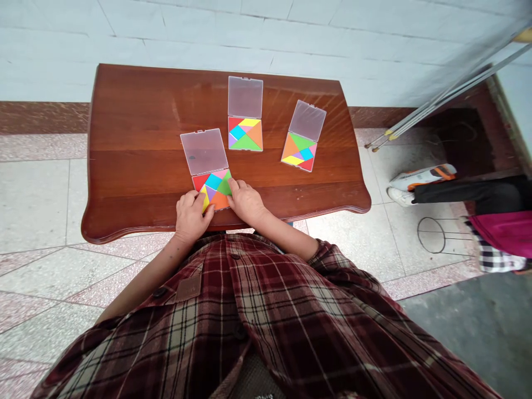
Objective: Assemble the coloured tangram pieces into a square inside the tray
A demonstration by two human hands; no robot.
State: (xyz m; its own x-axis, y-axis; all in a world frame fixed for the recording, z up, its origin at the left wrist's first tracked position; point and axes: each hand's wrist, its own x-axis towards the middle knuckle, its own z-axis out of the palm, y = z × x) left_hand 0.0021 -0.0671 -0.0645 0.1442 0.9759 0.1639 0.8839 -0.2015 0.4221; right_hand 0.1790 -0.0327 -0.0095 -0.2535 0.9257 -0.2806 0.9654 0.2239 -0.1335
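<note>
Near-left tangram case (209, 163) seems light, stiff; side edges suit holding. Left hand (192, 213) and right hand (246, 200) touch it; grip closure unclear.

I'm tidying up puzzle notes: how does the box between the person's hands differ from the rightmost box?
The near box has the left hand and right hand at it; the rightmost box is untouched.
The near box's lid slants leftward, the rightmost box's rightward.
The near box's green piece lies along its right side, the rightmost box's along the lid edge.
Both are open, with multicolored pieces.
</note>
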